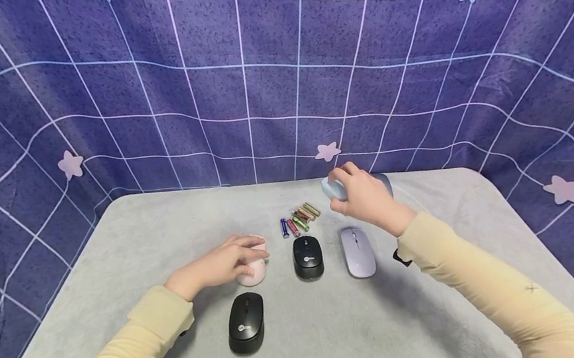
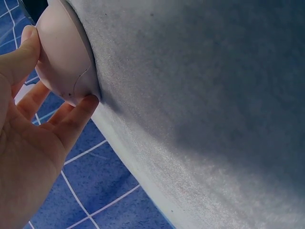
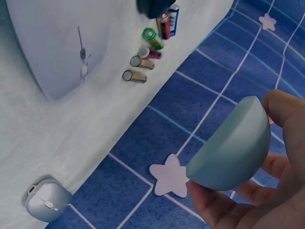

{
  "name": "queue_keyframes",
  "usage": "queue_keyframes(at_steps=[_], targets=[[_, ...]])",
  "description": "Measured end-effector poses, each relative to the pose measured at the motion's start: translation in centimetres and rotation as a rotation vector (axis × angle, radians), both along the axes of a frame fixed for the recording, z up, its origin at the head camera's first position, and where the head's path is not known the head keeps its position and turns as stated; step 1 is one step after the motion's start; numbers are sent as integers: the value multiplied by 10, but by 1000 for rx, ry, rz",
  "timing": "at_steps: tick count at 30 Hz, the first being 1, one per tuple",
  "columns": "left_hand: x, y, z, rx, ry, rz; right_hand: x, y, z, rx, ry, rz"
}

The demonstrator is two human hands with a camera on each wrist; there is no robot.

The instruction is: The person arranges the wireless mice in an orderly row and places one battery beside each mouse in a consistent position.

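Observation:
On the left half of the table, my left hand point(image 1: 221, 264) grips a pale pink computer mouse point(image 1: 255, 273), thumb on one side and fingers on the other. The left wrist view shows this pink mouse point(image 2: 64, 52) against the tabletop. Toward the far edge, my right hand point(image 1: 364, 197) pinches a light blue mouse point(image 1: 332, 190) between thumb and fingers. Seen from the right wrist, the light blue mouse point(image 3: 233, 148) is raised off the table and tilted. Partly hidden behind the right hand lies a grey-blue mouse point(image 1: 384, 183).
A black mouse point(image 1: 308, 258) and a lilac mouse point(image 1: 358, 253) lie between the hands. Another black mouse point(image 1: 246, 323) is nearer, below the left hand. Several small batteries point(image 1: 300, 219) are grouped toward the back. A purple gridded curtain point(image 1: 271, 81) hangs behind the grey-white table point(image 1: 335, 340).

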State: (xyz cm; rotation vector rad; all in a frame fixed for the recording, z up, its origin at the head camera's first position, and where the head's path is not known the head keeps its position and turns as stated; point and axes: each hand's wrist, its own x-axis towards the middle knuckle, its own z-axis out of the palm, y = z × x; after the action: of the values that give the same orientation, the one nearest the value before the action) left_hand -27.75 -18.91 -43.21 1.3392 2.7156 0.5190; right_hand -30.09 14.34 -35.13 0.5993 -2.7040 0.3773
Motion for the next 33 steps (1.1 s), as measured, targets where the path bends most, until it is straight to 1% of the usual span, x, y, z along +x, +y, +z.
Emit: queue_keyframes(at_steps=[6, 12, 19, 27, 33], targets=[[0, 0, -1, 2, -5, 7, 14, -3, 3, -3, 34, -18], [-1, -1, -1, 7, -13, 12, 29, -6, 2, -4, 72, -29], [-2, -1, -2, 9, -5, 5, 49, -11, -2, -6, 99, -39], [-1, -1, -3, 16, -3, 6, 73, -17, -8, -34, 132, -13], [-1, -1, -3, 21, 3, 4, 89, -21, -12, -27, 127, -18]])
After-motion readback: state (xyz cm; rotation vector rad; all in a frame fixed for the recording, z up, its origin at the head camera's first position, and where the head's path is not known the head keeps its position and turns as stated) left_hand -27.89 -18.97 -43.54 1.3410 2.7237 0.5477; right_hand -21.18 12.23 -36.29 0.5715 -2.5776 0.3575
